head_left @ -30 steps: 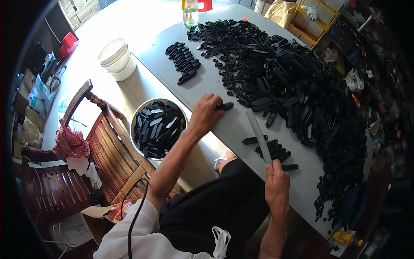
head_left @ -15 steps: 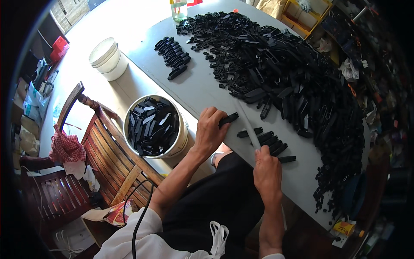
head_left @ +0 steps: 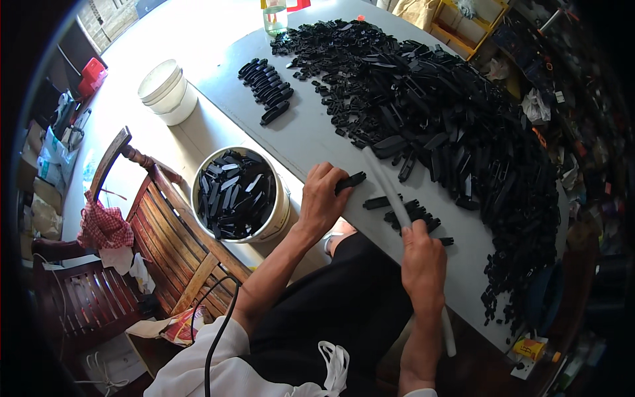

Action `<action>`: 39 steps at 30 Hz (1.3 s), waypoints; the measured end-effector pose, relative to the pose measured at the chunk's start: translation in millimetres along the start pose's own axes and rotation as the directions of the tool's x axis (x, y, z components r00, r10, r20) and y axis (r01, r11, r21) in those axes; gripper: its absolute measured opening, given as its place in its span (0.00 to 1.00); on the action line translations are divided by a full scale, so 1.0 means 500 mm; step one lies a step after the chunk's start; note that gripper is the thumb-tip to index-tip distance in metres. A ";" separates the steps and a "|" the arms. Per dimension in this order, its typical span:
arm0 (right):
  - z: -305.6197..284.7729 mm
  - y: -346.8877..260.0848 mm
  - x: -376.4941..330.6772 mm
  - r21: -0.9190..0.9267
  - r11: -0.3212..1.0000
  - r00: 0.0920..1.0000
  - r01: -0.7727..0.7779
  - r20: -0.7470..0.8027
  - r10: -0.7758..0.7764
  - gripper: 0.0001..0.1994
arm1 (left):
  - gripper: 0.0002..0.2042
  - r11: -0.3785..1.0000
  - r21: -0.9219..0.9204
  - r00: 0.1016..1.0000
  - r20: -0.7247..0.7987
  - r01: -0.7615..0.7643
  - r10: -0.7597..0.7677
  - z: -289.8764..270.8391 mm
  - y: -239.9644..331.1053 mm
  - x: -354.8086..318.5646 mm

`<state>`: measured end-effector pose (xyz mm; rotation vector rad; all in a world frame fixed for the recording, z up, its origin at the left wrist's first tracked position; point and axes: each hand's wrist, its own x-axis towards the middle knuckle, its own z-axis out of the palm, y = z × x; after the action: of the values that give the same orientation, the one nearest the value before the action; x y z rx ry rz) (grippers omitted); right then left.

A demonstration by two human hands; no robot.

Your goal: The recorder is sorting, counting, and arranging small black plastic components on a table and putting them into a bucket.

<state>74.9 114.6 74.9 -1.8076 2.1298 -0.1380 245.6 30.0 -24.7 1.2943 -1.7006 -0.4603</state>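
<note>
My left hand (head_left: 324, 197) is closed on a narrow black plastic part (head_left: 350, 182) at the table's near edge, its far end sticking out past my fingers. My right hand (head_left: 423, 261) grips a long whitish rod (head_left: 387, 186), which slants away over the table and also shows below my hand. What the rod is I cannot tell. Under and beside it lies a small row of black plastic parts (head_left: 418, 213), partly hidden by the rod and my right hand.
A large heap of black parts (head_left: 456, 126) covers the table's (head_left: 311, 126) far and right side. Another row of black pieces (head_left: 268, 89) lies at the far left. Left of the table stand a bucket of black parts (head_left: 283, 213), a white bucket (head_left: 165, 92) and a wooden chair (head_left: 169, 231).
My right hand has moved right and slightly nearer to me, and the rod's far end has swung up off the table area near my left hand. My left hand keeps its grip in place.
</note>
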 end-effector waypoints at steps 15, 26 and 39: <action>0.016 0.046 -0.024 0.199 0.980 0.995 0.011 -0.099 0.009 0.13 | 0.17 0.770 0.505 0.838 -0.542 0.391 -0.070 -0.114 -0.179 0.176; 0.029 0.003 0.029 0.131 0.991 0.999 0.042 -0.015 -0.040 0.13 | 0.12 0.986 0.163 0.986 -0.168 0.028 0.000 -0.020 -0.019 0.006; 0.029 -0.018 0.049 0.048 0.997 0.998 0.053 -0.042 -0.051 0.15 | 0.12 0.994 0.112 0.984 -0.177 0.020 0.000 -0.009 -0.015 0.001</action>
<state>84.8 91.5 59.0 -1.8475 2.0891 -0.2400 253.3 27.8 -27.9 1.3838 -1.5907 -0.2496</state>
